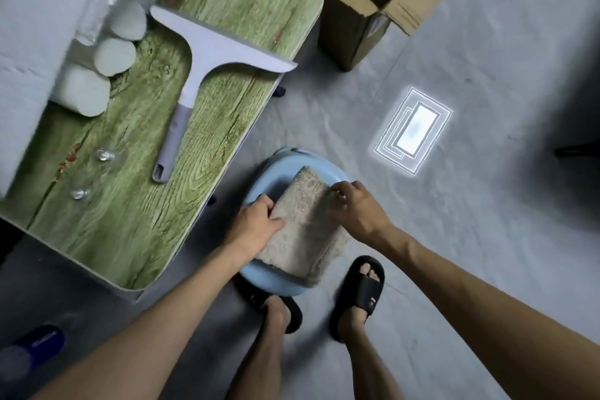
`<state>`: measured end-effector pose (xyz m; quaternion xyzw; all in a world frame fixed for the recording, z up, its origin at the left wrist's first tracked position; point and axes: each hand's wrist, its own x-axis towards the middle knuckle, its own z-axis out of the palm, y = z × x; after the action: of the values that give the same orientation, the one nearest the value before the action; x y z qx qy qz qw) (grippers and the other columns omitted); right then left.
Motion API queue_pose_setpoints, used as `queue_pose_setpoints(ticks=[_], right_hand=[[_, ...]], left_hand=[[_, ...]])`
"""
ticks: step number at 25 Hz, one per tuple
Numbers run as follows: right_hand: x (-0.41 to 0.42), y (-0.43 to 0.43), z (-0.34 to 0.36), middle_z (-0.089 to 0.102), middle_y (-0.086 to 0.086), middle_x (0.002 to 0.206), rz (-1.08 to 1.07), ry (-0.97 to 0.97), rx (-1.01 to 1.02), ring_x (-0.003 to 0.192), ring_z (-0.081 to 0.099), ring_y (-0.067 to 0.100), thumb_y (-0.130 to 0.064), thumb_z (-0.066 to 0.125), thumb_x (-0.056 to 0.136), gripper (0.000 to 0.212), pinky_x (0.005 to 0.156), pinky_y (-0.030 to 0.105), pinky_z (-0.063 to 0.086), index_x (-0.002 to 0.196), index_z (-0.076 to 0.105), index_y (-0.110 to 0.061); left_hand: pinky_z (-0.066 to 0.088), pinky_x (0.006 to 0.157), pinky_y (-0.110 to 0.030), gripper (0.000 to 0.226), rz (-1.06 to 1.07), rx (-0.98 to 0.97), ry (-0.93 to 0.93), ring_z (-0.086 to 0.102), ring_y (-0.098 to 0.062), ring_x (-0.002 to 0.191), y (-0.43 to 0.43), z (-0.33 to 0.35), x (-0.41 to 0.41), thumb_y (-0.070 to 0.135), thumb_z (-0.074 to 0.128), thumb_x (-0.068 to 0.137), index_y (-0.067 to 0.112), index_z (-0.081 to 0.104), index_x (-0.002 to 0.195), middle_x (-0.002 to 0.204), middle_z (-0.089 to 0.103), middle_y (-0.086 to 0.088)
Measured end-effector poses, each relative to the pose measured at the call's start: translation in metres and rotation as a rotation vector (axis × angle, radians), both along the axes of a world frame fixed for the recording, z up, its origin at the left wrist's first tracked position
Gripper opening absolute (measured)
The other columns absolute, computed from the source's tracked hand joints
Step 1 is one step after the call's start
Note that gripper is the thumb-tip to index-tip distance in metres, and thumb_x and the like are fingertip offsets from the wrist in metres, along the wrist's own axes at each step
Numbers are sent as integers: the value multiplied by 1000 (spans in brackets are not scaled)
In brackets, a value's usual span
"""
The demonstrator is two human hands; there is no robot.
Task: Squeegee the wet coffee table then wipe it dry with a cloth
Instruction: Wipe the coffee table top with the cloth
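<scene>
Held a folded beige cloth point(305, 230) in both hands over a pale blue basin point(276, 284) on the grey floor, just beside the near end of the green wood-grain worktop point(130, 237). Gripped its left edge in the left hand point(258, 221), thumb on top. Pinched its right edge in the right hand point(355, 208), fingers point(337, 195) curled narrow on the fabric. Stood in black slippers point(360, 289) behind the basin. Noted the pale squeegee point(198, 75) lying flat on the worktop, well apart from both hands, blade toward the far end. Noted also white rolls point(113, 53) along the worktop's left side, two small clear things point(105, 155) near them, and an open cardboard box point(373, 10) on the floor beyond.
</scene>
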<state>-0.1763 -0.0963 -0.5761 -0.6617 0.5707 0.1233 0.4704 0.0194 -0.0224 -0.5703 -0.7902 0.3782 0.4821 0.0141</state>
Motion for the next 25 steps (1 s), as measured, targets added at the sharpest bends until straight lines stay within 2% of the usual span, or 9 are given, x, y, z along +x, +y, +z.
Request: queue_pose_setpoints(ticks=[2,5,9,13,16,18,21,23,25], right_hand=[[-15,-4,36,47,7,131,-20,-46,9,111,56,21,-25,69,86,55,91,29,45,137,48,-16],[-32,-11,120,50,-1,134,-69,-161,-18,110,53,10,-31,71,85,60,93,26,44,139,45,-22],[-63,-16,252,42,-7,147,-76,-268,-48,130,44,10,-45,73,79,82,109,33,37,148,31,-29],[-111,-20,349,30,0,154,-41,-236,-216,135,35,19,-58,74,72,109,110,35,35,155,10,-25],[-165,-38,401,50,4,139,-257,-178,-469,122,51,25,-44,73,80,86,96,36,45,149,26,-26],[-201,-51,424,63,5,125,-321,-146,-594,108,60,30,-34,67,85,65,83,40,49,142,37,-28],[-282,-65,456,72,4,103,-376,-176,-640,89,64,30,-30,63,78,63,69,36,51,137,42,-39],[-347,-69,477,72,-1,95,-403,-197,-644,82,65,24,-34,61,74,64,69,34,53,135,42,-45],[-408,-75,490,72,-6,101,-459,-231,-657,89,66,18,-30,67,77,59,77,34,53,131,49,-43]], left_hand=[[39,66,-33,28,-92,-36,51,62,-27,89,-21,38,-7,35,75,76,18,54,86,86,63,-4],[49,73,-40,28,-7,-74,179,61,-24,77,-64,121,-22,29,77,70,22,51,73,79,64,-2],[52,65,-32,29,164,-183,315,65,-20,77,-125,254,-54,21,79,71,22,52,81,85,67,-2],[57,53,-27,29,313,-252,512,65,-17,76,-166,361,-130,4,74,77,12,51,94,92,65,-7],[61,55,-29,24,323,-238,641,69,-23,82,-190,420,-205,0,67,82,5,58,104,100,69,-16],[61,61,-32,14,303,-246,686,69,-23,80,-203,446,-247,-1,64,84,8,60,94,94,69,-15],[59,68,-35,6,252,-255,698,67,-21,76,-220,471,-328,4,62,85,10,61,85,85,67,-12],[60,65,-32,3,201,-225,707,66,-19,74,-226,487,-394,6,61,85,7,62,83,83,66,-12],[59,53,-26,9,146,-196,736,68,-15,65,-234,504,-457,3,59,85,5,63,78,78,67,-10]])
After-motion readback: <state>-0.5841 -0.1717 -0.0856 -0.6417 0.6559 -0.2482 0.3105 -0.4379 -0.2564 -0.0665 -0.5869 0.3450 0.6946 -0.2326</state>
